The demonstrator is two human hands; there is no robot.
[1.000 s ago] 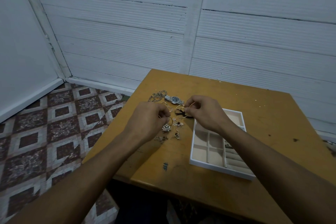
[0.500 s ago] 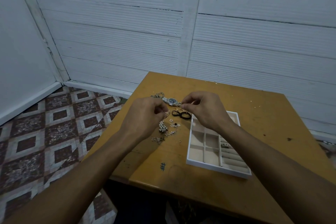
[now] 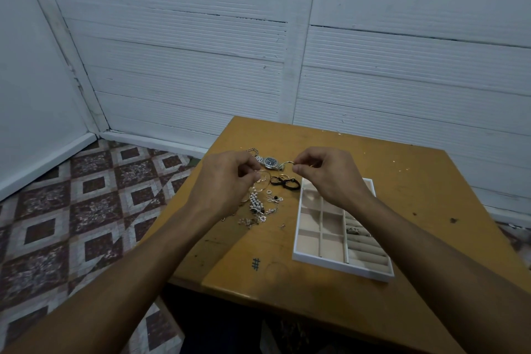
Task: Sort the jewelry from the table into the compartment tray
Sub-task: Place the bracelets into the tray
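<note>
A second ago both hands were low over the pile of jewelry, almost meeting. They are now higher and wider apart. The left hand (image 3: pixel 227 181) has its fingers curled together just above a thin gold bangle (image 3: pixel 265 181); whether it grips the bangle cannot be told. The right hand (image 3: pixel 327 175) pinches a thin gold hoop (image 3: pixel 287 163) between thumb and forefinger, and the hoop has come up off the table (image 3: pixel 416 181) with it.

At the far left is a patterned tile floor (image 3: pixel 86 195), with a white panelled wall (image 3: pixel 201 52) behind. On the table, from left to right, lie a link chain (image 3: pixel 253 150) partly hidden by the left hand, a white beaded piece (image 3: pixel 254 202) with small silver bits scattered below it, a wristwatch (image 3: pixel 271 161), and a black cord (image 3: pixel 287 183). A small hash mark (image 3: pixel 255 264) is drawn near the table's front edge. The right wrist covers the far end of the white tray (image 3: pixel 342 267).

The hoop sticks out leftward from the right fingertips, toward the right end of the watch. The watch lies with its band running left to right. The tray's long side runs from the person toward the wall, with square compartments on its left and padded rolls on its right, where one small piece sits.
</note>
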